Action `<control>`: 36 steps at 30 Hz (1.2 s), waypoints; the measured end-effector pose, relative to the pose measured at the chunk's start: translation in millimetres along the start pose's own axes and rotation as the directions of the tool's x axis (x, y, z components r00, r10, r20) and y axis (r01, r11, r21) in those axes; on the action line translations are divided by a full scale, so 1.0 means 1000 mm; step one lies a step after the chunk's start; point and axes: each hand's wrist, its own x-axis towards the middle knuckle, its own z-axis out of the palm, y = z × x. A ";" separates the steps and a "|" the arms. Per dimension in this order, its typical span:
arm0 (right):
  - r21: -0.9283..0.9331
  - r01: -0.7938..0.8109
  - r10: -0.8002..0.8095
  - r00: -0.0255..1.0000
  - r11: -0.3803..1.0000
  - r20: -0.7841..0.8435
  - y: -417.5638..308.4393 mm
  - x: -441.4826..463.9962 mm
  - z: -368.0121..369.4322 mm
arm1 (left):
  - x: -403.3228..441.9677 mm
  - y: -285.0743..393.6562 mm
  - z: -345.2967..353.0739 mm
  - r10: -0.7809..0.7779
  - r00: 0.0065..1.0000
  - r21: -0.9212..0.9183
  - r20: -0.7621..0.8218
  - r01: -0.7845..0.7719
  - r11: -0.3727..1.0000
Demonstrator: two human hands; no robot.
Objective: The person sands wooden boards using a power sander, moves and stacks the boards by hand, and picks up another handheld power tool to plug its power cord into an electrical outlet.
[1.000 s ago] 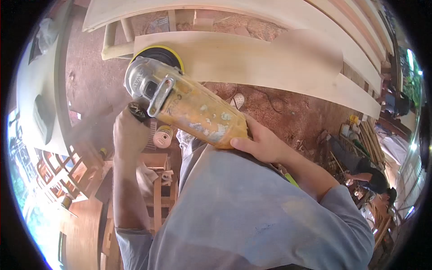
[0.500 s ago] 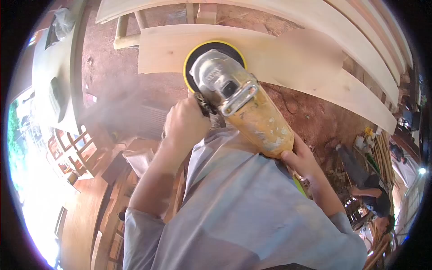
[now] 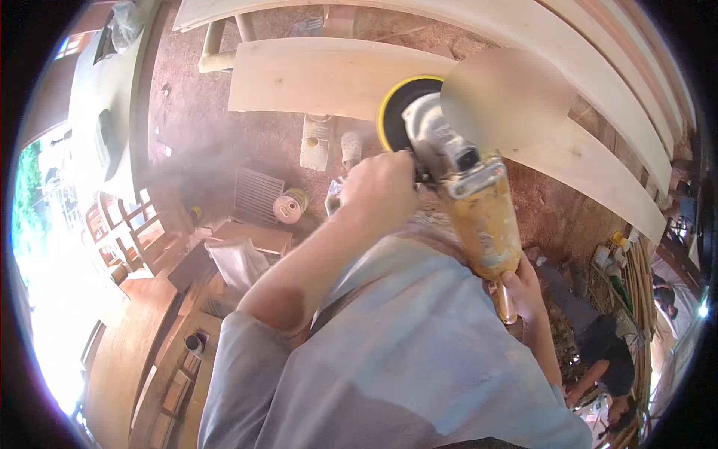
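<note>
A yellow, worn angle sander (image 3: 486, 224) with a round, yellow-rimmed black pad (image 3: 404, 112) lies across the middle of the view. Its pad rests over the near edge of a long pale wooden board (image 3: 314, 75); a blurred patch hides part of the board and touches the tool's head. My left hand (image 3: 378, 187) is closed at the side of the sander's head, where the grip itself is mostly hidden. At the rear end of the body, my right hand (image 3: 523, 288) wraps around the handle.
More long boards (image 3: 583, 67) lie beyond and to the right. A round can (image 3: 290, 206) and a ribbed panel (image 3: 258, 193) are on the reddish floor at left. Wooden furniture parts (image 3: 127, 232) stand further left. Another person (image 3: 609, 352) bends at the lower right, near wooden sticks (image 3: 639, 284).
The sander has moved right along the board, its body turning more upright in view. Both my hands have travelled right with it. The can on the floor is now uncovered.
</note>
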 end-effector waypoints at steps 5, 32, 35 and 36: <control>0.046 0.031 -0.029 0.999 0.998 -0.037 0.017 -0.018 -0.015 | 0.006 0.016 0.004 0.149 0.987 -0.023 0.059 -0.148 0.989; -0.219 0.187 -0.131 0.959 0.958 0.250 -0.123 0.182 0.445 | -0.005 -0.423 -0.231 -0.116 0.938 -0.195 -0.328 0.053 0.979; -0.272 0.251 -0.173 0.944 0.929 0.281 -0.126 0.177 0.390 | 0.002 -0.377 -0.204 -0.185 0.907 -0.161 -0.378 0.133 0.978; -0.322 0.237 -0.151 0.951 0.917 0.271 -0.123 0.177 0.377 | 0.000 -0.364 -0.199 -0.188 0.905 -0.209 -0.383 0.114 0.971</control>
